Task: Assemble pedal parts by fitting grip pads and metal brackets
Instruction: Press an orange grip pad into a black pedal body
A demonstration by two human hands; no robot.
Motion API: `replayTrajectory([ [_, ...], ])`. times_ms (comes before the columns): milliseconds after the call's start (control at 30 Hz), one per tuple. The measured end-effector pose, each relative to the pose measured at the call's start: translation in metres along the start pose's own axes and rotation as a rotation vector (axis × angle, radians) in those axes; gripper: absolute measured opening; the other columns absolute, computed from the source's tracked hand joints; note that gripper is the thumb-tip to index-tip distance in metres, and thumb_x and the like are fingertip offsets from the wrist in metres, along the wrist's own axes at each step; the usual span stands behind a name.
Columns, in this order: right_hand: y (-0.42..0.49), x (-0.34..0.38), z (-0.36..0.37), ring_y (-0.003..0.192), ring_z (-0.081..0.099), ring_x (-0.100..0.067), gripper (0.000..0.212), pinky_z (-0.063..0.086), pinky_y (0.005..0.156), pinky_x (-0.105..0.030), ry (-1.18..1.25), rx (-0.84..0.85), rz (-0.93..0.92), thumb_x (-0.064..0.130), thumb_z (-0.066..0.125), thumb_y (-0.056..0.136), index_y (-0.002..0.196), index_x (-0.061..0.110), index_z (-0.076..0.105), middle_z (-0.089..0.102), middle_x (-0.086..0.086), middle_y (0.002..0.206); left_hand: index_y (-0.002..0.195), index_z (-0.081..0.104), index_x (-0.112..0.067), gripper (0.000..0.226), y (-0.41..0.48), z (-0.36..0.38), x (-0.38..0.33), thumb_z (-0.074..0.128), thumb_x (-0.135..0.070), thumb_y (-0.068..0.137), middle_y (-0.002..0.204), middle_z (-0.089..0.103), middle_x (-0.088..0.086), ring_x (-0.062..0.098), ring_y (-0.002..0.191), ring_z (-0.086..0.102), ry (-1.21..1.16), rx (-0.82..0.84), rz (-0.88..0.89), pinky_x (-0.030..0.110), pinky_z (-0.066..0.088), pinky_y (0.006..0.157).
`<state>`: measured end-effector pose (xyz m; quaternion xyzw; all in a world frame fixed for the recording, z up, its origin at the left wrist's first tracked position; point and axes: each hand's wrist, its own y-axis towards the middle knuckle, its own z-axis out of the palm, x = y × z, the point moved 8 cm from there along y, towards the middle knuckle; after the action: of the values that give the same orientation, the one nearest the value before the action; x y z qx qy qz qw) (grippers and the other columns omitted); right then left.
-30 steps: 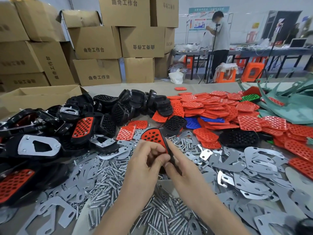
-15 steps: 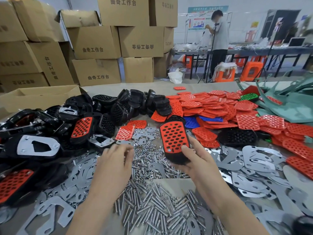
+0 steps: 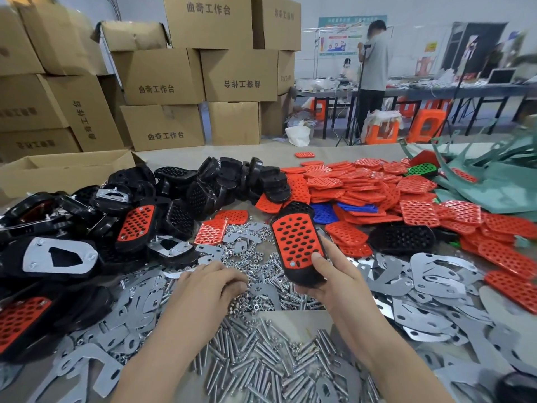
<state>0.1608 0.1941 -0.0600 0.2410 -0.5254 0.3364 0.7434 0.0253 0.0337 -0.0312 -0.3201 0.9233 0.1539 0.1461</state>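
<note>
One pedal [image 3: 297, 249] padded, gripped in our right hand [image 3: 334, 274] | left hand [image 3: 212, 279] fingers curled over nuts [image 3: 255, 257] beside pedal, grasp unclear | bracket unfitted, we judge | many parts left

A factory assembly workshop: stacked printed cardboard cartons [image 3: 162, 77] behind the worktop [image 3: 226, 154], which is heaped with black pedal bodies [image 3: 180, 193], red grip pads [image 3: 363, 181], metal brackets [image 3: 430, 274] and loose bolts [image 3: 261, 365]; long work tables [image 3: 436, 91] with plastic stools [image 3: 425, 125] beyond.

Two hands [image 3: 209, 282], one green pad [image 3: 422, 170] (red ones uncountable).
</note>
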Motion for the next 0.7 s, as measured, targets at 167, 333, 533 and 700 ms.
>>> replayTrajectory([
  [167,-0.004,-0.002,0.002,0.099,0.077,-0.025,0.025,0.062,0.074,-0.035,-0.007,0.014,0.006,0.023,0.059,0.104,0.121,0.038,0.071,0.079,0.0,0.11,0.099,0.071,-0.039,0.011,-0.001,-0.02,-0.001,0.062,-0.033,0.097,0.087,0.066,-0.029,-0.005,0.087,0.06,-0.382,-0.269,-0.027,0.023,0.048,0.081],
  [333,-0.008,0.005,0.013,0.101,0.076,-0.021,0.025,0.064,0.082,-0.037,-0.203,0.08,-0.109,0.034,0.065,0.097,0.117,0.047,0.069,0.078,0.002,0.11,0.094,0.074,-0.043,0.015,-0.008,-0.027,-0.022,0.071,-0.03,0.087,0.092,0.075,-0.013,0.003,0.086,0.069,-0.924,-0.333,0.053,0.015,0.053,0.078],
  [533,-0.014,0.012,0.029,0.104,0.074,-0.017,0.027,0.06,0.084,-0.028,-0.298,0.196,-0.191,0.038,0.063,0.092,0.11,0.058,0.069,0.077,0.006,0.113,0.094,0.072,-0.043,0.017,-0.009,-0.018,-0.022,0.07,-0.026,0.092,0.09,0.074,-0.013,0.007,0.088,0.07,-0.884,-0.355,0.01,0.025,0.053,0.081],
  [700,-0.015,0.015,0.028,0.101,0.075,-0.016,0.029,0.061,0.08,-0.027,-0.309,0.18,-0.227,0.032,0.063,0.095,0.11,0.055,0.07,0.077,0.006,0.11,0.091,0.072,-0.045,0.013,-0.01,-0.019,-0.02,0.069,-0.032,0.091,0.088,0.075,-0.014,0.005,0.087,0.07,-0.878,-0.377,-0.017,0.028,0.053,0.08],
])
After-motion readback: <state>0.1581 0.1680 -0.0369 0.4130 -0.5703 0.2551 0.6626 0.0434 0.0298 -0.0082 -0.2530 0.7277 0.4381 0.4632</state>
